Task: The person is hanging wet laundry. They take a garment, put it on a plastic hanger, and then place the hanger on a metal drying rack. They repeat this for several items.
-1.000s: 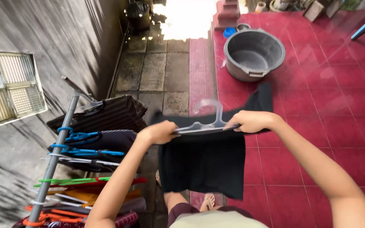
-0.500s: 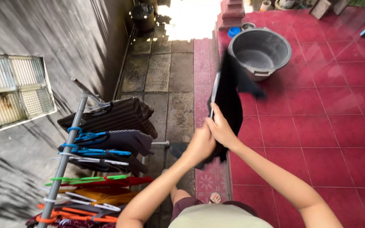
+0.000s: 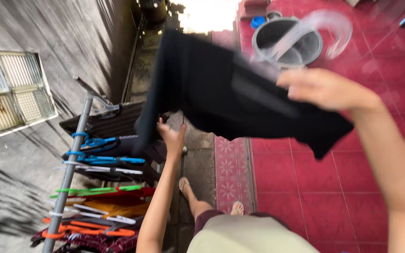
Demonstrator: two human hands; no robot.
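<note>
The right hand (image 3: 326,89) pinches a clear plastic hanger (image 3: 305,37) carrying a black cloth garment (image 3: 221,93), raised above the red tiled floor (image 3: 305,173). The left hand (image 3: 172,136), fingers curled, grips the garment's lower edge beside a grey metal rack pole (image 3: 69,173) of hung clothes.

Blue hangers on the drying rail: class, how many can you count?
2: one blue hanger near the rail's top, another just below it. Garments may hide others.

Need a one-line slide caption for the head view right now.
Right hand lifts a black garment on a clear hanger; left hand touches its lower edge beside the loaded drying rack.
</note>
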